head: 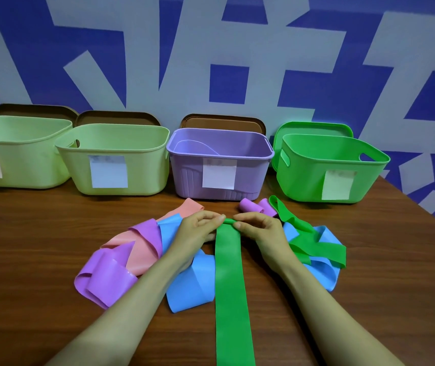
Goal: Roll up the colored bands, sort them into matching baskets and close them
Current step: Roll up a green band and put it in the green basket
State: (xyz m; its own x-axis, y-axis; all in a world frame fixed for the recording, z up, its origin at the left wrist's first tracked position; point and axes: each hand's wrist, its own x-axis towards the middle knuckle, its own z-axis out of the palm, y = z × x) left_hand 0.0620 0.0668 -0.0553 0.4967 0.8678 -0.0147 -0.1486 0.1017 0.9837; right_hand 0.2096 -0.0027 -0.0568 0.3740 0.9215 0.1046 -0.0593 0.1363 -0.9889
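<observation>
Head view shows our left hand and right hand pinching the green band at its rolled far end, its length running down-frame toward us.

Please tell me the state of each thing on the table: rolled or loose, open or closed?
Long green band: far end curled, rest flat, pinched by left hand and right hand.
Second green band: loose, unrolled.
Blue bands: loose, unrolled.
Purple band: loose, unrolled.
Pink band: loose, unrolled.
Green basket: open, green lid behind it.
Purple basket: open, brown lid behind it.
Left pale green basket: open.
Second pale green basket: open.
</observation>
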